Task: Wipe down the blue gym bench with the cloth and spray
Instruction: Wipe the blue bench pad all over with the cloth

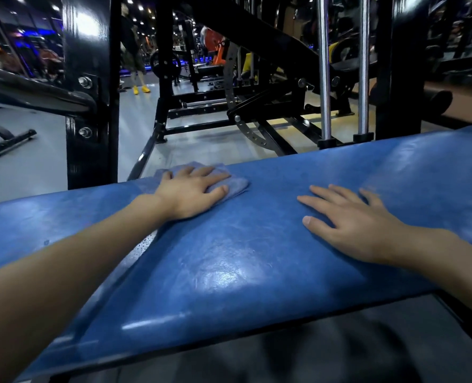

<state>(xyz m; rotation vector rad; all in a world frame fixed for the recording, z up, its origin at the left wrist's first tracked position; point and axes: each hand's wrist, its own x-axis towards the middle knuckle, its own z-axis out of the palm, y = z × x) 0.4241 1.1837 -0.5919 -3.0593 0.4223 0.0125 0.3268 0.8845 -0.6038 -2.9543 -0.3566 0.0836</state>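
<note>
The cloth (223, 180) lies under my left hand (193, 190), pressed flat against the far edge of the blue bench (229, 261). That hand is spread open on top of it, fingers pointing to the right along the pad, palm bearing down instead of gripping; nothing is pinched, the cloth is only trapped between my skin and the vinyl. A fold of it sticks out past my fingertips and another bunches over the far rim. My right hand (356, 225) rests open and empty on the bare pad well to the right, fingers splayed toward the left, bracing me.

What matters for the next stroke is the lie of the bench: its long axis runs left to right across me, and the cloth sits near the middle of its length, at the far side. The unwiped stretch toward me is nearest my left hand, so I judge a pull straight back across the width is the natural move. Fine droplets (146, 243) bead on the vinyl by my left forearm. I see no spray bottle.
</note>
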